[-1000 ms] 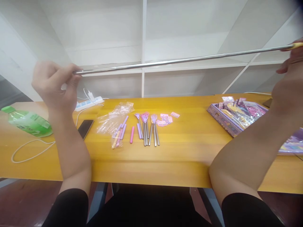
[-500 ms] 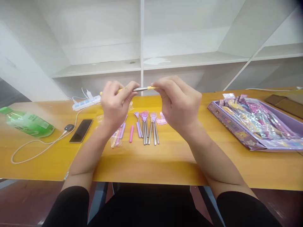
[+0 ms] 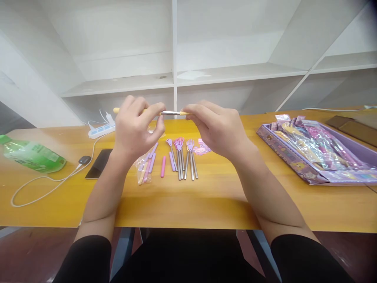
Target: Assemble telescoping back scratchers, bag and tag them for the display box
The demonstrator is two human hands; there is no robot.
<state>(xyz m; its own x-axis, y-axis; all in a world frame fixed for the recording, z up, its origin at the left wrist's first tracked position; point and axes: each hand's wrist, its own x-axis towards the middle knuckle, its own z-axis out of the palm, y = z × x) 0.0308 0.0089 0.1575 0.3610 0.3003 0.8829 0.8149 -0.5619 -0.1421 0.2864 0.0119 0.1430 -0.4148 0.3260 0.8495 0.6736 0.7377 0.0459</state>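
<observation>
Now L hand (image 3: 129, 131) is closed round one end of a yellow-ended metal rod (image 3: 171, 113), R hand (image 3: 220, 127) pinches its other end, just above centre of frame. Vs 1 sec ago, when rod spanned most of frame width, hands are close tog., so it's prob. telescoped short. Below, mid-frame: claw-headed sticks (image 3: 180, 163), pink tube (image 3: 163, 167) near; pink cards (image 3: 200, 148) partly hidden by R hand. Frame R: purple tray (image 3: 288, 157) of bagged items (image 3: 315, 145). Frame L: green bottle (image 3: 32, 154), phone (image 3: 98, 165).

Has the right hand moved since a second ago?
Yes, the right hand has come a long way left, now much nearer the shelf's upright divider.
</observation>
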